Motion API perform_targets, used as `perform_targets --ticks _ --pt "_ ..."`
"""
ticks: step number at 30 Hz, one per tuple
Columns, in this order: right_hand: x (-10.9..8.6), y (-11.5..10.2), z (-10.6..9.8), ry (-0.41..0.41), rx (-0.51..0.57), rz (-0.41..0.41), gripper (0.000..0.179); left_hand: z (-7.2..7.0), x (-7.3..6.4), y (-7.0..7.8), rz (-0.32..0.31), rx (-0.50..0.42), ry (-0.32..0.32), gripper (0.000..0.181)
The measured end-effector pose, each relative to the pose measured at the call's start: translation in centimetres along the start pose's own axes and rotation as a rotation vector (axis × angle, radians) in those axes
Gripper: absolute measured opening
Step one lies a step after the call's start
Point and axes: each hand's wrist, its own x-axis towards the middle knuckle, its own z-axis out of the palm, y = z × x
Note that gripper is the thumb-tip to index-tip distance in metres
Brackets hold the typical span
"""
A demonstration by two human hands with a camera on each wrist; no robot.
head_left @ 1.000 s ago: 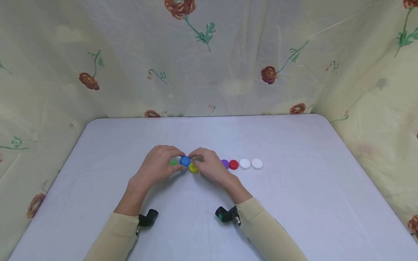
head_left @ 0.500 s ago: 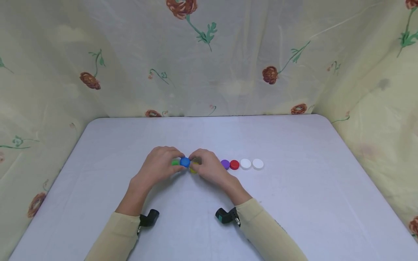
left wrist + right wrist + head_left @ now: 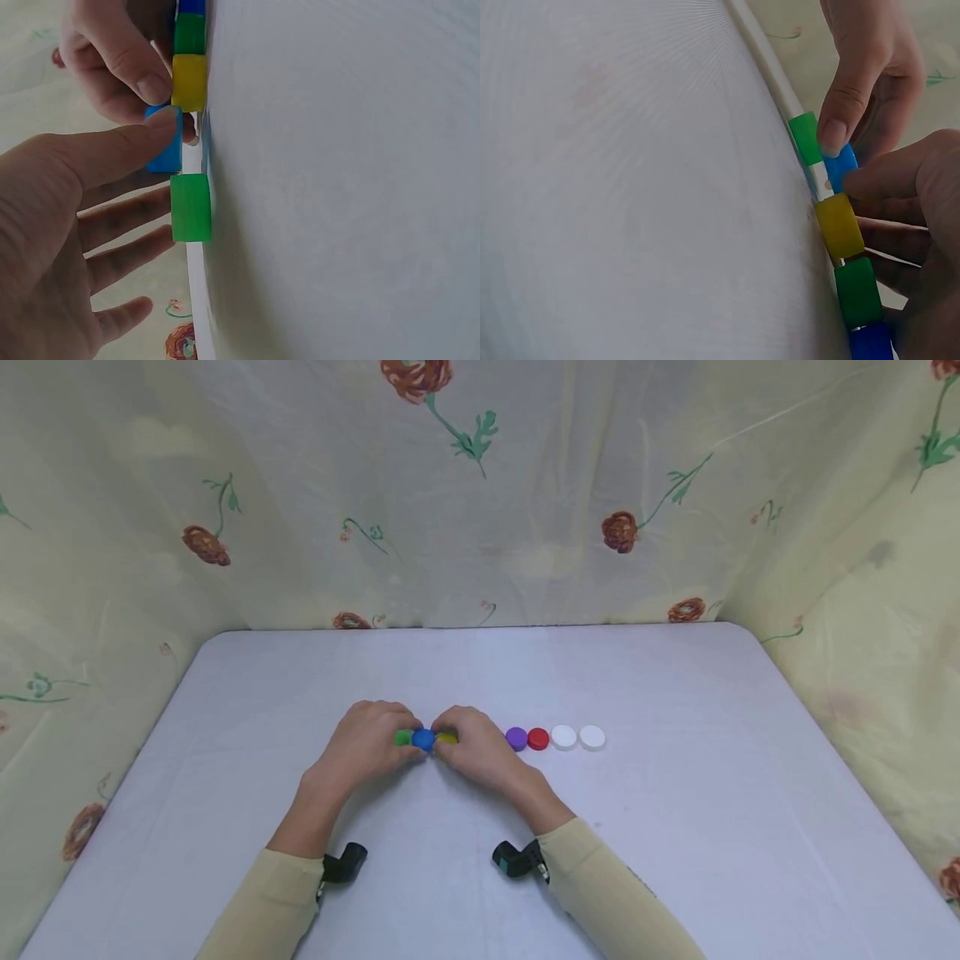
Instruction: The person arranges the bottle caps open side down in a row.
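Observation:
A light blue disc [image 3: 423, 740] is held a little above the table, between a light green disc [image 3: 191, 208] and a yellow disc [image 3: 840, 226]. My left hand [image 3: 367, 739] pinches it between thumb and fingers, with its other fingers spread behind the green disc. From the other side, my right hand [image 3: 476, 745] has its thumb and a fingertip on the same blue disc, and its remaining fingers lie behind the yellow one. Beyond the yellow disc stand a dark green disc [image 3: 858, 292] and a dark blue disc [image 3: 871, 342], both hidden by my right hand in the head view.
The row runs on to the right with a purple disc [image 3: 516, 739], a red disc [image 3: 537, 739] and two white discs [image 3: 577, 737]. A white cloth covers the table [image 3: 675, 843]. Flowered curtains [image 3: 525, 510] hang at the back and sides.
Both hands have come slightly toward me with the light blue disc, bringing it down level with the row between green and yellow. The yellow disc has shifted slightly away from me, into line.

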Motion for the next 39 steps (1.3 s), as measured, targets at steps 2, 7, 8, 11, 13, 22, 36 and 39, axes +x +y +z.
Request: perform_targets --ticks 2,7,8,11,13,22,36,39 --pt "0.04 -0.07 -0.02 -0.003 -0.015 0.004 0.024 0.03 0.02 0.01 -0.007 0.006 -0.014 0.032" --pt "0.09 -0.29 -0.04 -0.005 -0.042 0.004 0.022 0.1 0.04 0.19 -0.031 0.016 -0.047 0.035" --pt "0.06 -0.34 -0.03 -0.007 -0.048 0.006 0.022 0.12 0.05 0.27 -0.036 0.018 -0.053 0.035" --pt "0.01 -0.45 0.06 -0.011 -0.076 0.005 0.022 0.28 0.07 0.44 -0.048 0.024 -0.065 0.035" --pt "-0.01 -0.5 0.13 -0.008 -0.101 -0.003 0.022 0.4 0.14 0.54 -0.054 0.029 -0.067 0.034" --pt "0.08 -0.61 0.38 0.019 -0.132 -0.034 0.024 0.43 0.29 0.78 -0.056 0.055 -0.074 0.033" --pt "-0.01 -0.73 0.4 0.014 -0.134 -0.028 0.025 0.35 0.4 0.87 -0.064 0.066 -0.087 0.033" --pt "-0.04 -0.75 0.41 0.01 -0.126 -0.02 0.025 0.43 0.41 0.79 -0.067 0.066 -0.096 0.034"
